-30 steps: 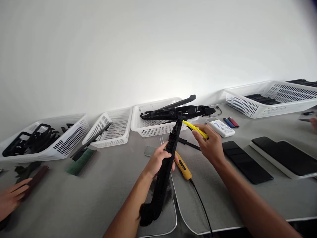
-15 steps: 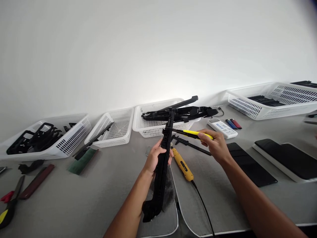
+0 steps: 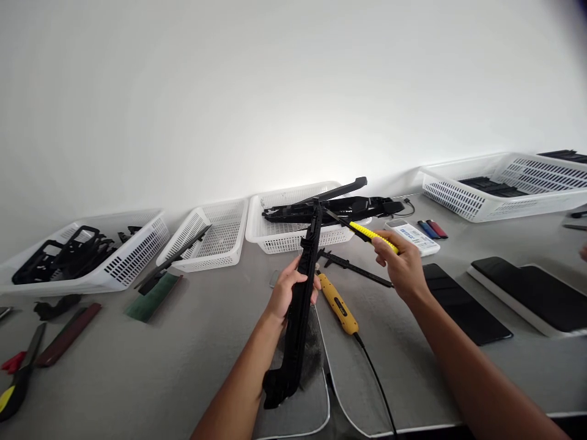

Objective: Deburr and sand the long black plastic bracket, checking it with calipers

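My left hand (image 3: 285,290) is wrapped around the middle of a long black plastic part (image 3: 300,318), which tilts away from me with its bent end lowest. In my right hand (image 3: 401,263) is a utility knife (image 3: 372,235) with a yellow ribbed grip. Its blade points up and left, close to the part's far end; whether it touches I cannot tell. Beneath the hands lie a yellow corded tool (image 3: 338,305) and a black caliper (image 3: 355,267). Just behind, a white basket (image 3: 284,244) holds several similar black parts (image 3: 339,208).
White baskets (image 3: 220,263) (image 3: 137,269) (image 3: 486,214) line the wall. To the right lie a label-covered white box (image 3: 415,238), lighters (image 3: 433,229), a black phone (image 3: 463,305) and a black-topped white slab (image 3: 532,293). Scissors (image 3: 22,373), a dark red bar (image 3: 68,336) and a green sheet (image 3: 153,298) lie left.
The knife has moved up along the black part towards its far end, and its blade now tilts more steeply. My left hand and the part have hardly moved.
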A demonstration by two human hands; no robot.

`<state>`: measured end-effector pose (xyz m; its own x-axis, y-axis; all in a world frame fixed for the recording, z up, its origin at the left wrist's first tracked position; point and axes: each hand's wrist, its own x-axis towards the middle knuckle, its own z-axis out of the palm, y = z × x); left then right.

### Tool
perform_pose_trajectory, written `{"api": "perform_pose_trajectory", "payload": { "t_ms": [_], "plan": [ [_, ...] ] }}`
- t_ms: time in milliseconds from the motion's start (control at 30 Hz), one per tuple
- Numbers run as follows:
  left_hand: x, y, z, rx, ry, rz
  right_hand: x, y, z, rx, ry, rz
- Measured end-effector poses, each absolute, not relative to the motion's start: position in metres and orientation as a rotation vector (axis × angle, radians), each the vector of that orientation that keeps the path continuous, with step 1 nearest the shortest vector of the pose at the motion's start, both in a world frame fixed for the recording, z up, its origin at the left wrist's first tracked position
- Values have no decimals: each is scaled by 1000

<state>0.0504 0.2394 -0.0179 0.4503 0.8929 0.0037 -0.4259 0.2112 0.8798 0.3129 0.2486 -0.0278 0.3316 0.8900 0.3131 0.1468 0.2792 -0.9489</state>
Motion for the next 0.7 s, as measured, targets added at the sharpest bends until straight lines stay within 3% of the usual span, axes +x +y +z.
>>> {"api": "perform_pose_trajectory", "payload": {
  "t_ms": [133,700],
  "plan": [
    [51,239,-18,960,579,978,317,251,-28,-1107,-1146,878],
    [50,240,-23,930,573,955,318,255,-31,-1128,-1018,821]
  ]
}}
